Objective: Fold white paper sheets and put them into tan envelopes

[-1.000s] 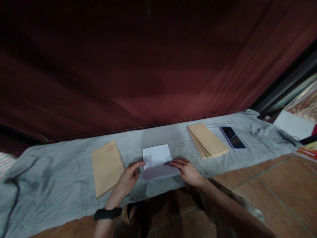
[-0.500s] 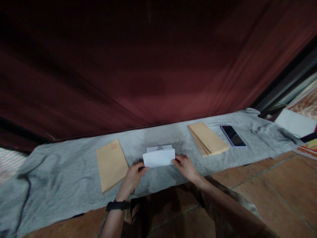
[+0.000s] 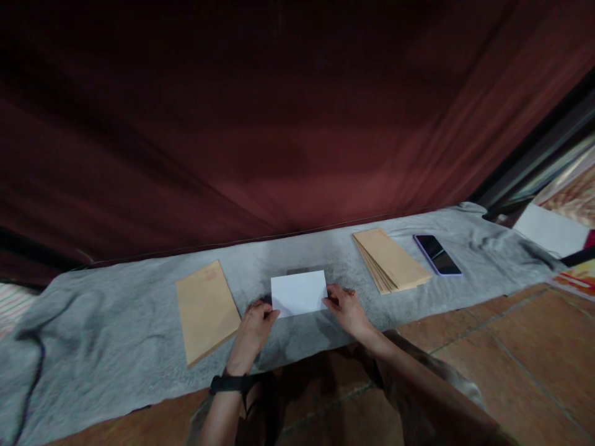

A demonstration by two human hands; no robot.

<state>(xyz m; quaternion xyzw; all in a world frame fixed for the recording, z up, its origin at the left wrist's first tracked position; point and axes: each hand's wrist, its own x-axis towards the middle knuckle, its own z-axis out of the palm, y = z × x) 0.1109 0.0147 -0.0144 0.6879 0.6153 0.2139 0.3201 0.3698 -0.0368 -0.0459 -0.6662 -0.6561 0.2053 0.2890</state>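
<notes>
A white sheet of paper [image 3: 299, 293] is held up above the grey cloth in front of me. My left hand [image 3: 255, 327] pinches its lower left corner, thumb on the near face. At the lower right side, my right hand [image 3: 346, 308] grips it between thumb and fingers. A brown envelope pile [image 3: 207, 311] lies just left of my left hand. Several brown envelopes [image 3: 395, 260] are fanned out beyond my right hand, to the right. The far side of the paper is hidden from me.
A phone [image 3: 437, 254] in a purple case lies right of the fanned envelopes. The grey cloth [image 3: 116, 322] covers the long surface, with a dark red curtain [image 3: 297, 155] hanging behind it. Tiled floor [image 3: 511, 353] shows along the near edge.
The paper, earlier showing a folded front panel with a second edge behind it, now shows one taller flat face. Both hands keep hold of its sides, with only slight movement.
</notes>
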